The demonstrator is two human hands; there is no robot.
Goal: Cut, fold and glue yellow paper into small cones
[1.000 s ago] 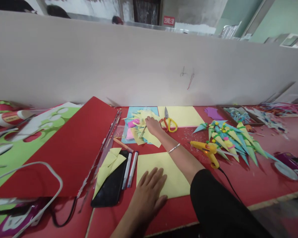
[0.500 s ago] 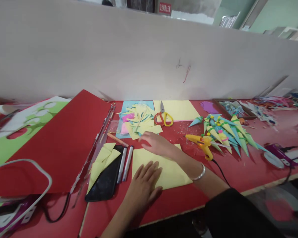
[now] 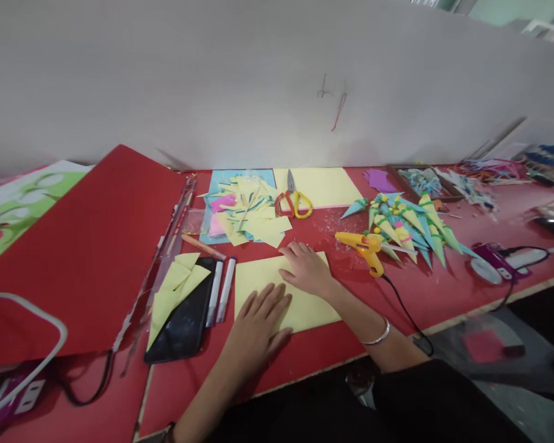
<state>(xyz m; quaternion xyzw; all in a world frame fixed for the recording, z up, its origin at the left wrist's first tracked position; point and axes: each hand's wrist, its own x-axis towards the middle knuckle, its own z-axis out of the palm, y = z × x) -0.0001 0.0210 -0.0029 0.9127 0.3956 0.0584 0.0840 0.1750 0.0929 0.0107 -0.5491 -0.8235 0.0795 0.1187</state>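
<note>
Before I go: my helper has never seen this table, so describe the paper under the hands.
On the red table, find the black phone and two markers toward the front. Just right of the markers lies a pale yellow paper sheet, beneath the left hand and right hand. Unlike the farther yellow sheet, it has hands over it, not scissors.

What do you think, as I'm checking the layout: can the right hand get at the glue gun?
Probably yes: nothing visible stands between the right hand, over the nearer yellow sheet, and the glue gun.
</note>
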